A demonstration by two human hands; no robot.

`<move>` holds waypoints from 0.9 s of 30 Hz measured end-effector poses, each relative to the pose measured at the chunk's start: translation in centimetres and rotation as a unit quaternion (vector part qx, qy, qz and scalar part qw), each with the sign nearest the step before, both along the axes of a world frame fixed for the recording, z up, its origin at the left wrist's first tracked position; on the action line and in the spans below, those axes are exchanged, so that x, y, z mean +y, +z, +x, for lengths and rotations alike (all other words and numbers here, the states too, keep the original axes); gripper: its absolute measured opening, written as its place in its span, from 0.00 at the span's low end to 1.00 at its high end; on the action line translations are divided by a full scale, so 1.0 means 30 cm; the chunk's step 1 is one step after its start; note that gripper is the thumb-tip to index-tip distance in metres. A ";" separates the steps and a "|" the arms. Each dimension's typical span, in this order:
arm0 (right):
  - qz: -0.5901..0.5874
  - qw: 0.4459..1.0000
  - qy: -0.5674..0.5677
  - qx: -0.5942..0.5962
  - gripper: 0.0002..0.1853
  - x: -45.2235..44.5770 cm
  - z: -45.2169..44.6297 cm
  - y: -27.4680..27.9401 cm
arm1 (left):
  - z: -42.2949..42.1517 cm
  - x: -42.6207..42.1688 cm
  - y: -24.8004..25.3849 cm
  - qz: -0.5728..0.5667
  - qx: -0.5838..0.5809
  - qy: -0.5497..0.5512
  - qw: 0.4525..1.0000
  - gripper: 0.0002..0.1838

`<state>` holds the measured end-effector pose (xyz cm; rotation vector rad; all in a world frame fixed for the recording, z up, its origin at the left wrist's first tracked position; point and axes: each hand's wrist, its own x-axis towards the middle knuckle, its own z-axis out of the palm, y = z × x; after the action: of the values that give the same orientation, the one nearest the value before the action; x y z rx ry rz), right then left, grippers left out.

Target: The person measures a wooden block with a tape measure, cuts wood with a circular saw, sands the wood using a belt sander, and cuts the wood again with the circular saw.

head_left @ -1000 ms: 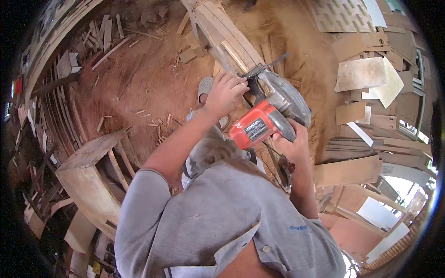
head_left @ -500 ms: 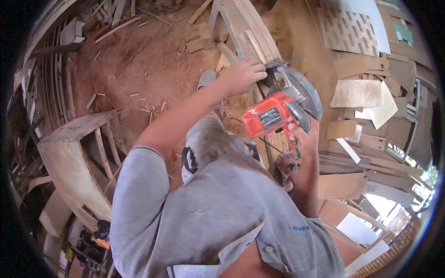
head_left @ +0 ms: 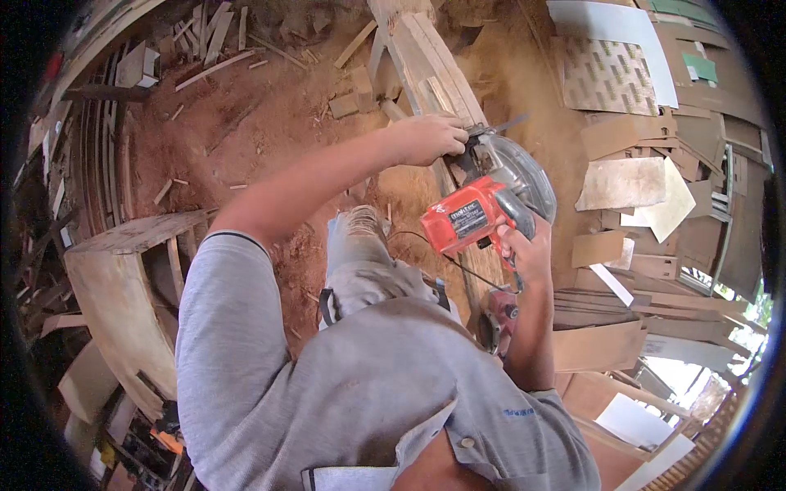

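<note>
My right hand (head_left: 528, 245) is wrapped around the rear handle of a red Maktec circular saw (head_left: 463, 217). The saw rests on a long wooden beam (head_left: 442, 61), and its clear round guard (head_left: 524, 176) faces right. At the saw's front edge, my left hand (head_left: 432, 139) has its fingers curled down over the near end of a thin wooden strip (head_left: 438, 96). What those fingers grip is hidden beneath them. A black cord (head_left: 471, 268) runs from the saw. Behind it, a second red power tool (head_left: 501, 315) sits on the beam beside my right forearm.
Stacked boards and sheets (head_left: 626, 184) line the right side. A wooden box-like frame (head_left: 123, 278) stands at left, with timber strips (head_left: 106, 155) behind it. Offcuts (head_left: 352, 98) lie on the reddish, sawdust-covered ground (head_left: 246, 123).
The view has shifted slightly, so saw and beam appear a little lower and further left. My left forearm now lies flatter across the view, covering the grey clog. Both hands keep their places on the work.
</note>
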<state>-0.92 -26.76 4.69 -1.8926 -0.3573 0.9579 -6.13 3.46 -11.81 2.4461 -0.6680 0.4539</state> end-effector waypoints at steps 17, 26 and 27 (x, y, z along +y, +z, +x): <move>-0.061 0.992 0.019 -0.112 0.15 -0.005 -0.003 -0.006 | -0.107 -0.370 -0.090 -0.595 0.272 0.401 0.642 0.25; -0.059 0.996 0.010 -0.067 0.13 -0.009 0.002 -0.010 | -0.096 -0.361 -0.056 -0.578 0.242 0.427 0.652 0.30; -0.057 0.996 0.014 -0.073 0.14 -0.015 0.005 -0.019 | -0.100 -0.355 -0.037 -0.565 0.249 0.433 0.656 0.29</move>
<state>-0.76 -27.20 4.12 -2.0727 -0.4236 0.8774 -9.12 -7.18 -12.93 1.3221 0.8885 0.3251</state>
